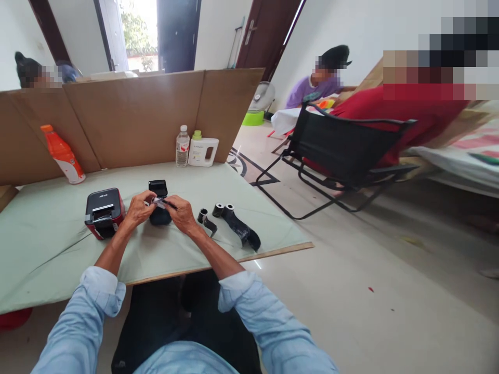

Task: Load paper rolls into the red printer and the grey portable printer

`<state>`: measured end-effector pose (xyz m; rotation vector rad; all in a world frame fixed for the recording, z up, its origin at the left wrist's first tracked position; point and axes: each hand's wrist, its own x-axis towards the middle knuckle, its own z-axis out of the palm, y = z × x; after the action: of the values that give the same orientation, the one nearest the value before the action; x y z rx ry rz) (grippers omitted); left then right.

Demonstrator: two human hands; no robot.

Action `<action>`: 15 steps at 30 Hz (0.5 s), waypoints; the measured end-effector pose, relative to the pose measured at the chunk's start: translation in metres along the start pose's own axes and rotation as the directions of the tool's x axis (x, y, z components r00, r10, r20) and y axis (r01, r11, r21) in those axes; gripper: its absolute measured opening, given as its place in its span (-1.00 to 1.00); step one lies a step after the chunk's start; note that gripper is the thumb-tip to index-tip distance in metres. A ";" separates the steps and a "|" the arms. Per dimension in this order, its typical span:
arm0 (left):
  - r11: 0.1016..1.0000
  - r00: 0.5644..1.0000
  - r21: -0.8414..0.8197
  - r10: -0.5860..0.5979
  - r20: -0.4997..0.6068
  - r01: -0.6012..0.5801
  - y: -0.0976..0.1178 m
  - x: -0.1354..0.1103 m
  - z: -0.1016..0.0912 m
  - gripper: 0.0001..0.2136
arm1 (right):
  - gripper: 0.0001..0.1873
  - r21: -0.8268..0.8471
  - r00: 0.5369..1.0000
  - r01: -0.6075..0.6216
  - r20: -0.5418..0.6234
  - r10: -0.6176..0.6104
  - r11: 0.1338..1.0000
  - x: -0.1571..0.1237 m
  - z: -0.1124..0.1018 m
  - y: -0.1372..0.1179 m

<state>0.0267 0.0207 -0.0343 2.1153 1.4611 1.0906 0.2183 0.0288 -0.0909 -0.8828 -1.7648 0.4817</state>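
Observation:
My left hand and my right hand meet over a small black object on the pale green table. Both hands are closed in a pinch on a small silver-and-black piece held between them, above the black object. A thin dark stick pokes out from my right fingers. A red and black label printer stands just left of my left hand. A small black box sits behind the hands. Curved black parts and a smaller one lie right of my right hand.
An orange bottle, a water bottle and a white jug stand against the cardboard screen. A black folding chair with a person in red sits to the right. Other people are seated farther back.

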 end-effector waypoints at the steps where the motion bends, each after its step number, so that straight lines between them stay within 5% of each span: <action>1: 1.000 1.000 0.008 0.008 0.005 -0.008 -0.003 0.005 0.001 -0.80 | -0.80 -0.035 1.000 -0.001 0.017 0.001 0.999 0.005 0.000 0.002; 9: 0.996 0.998 0.081 -0.052 0.036 0.049 -0.024 0.018 0.010 -0.82 | -0.81 -0.298 0.986 -0.013 0.155 0.061 0.955 0.023 0.000 0.012; 15: 0.986 0.990 0.133 -0.115 0.078 0.104 -0.028 0.023 0.012 -0.82 | -0.80 -0.329 0.981 0.026 0.188 0.038 0.944 0.025 0.004 0.016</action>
<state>0.0218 0.0541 -0.0509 2.1104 1.6254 0.8764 0.2154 0.0590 -0.0878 -1.1050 -2.0594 0.2836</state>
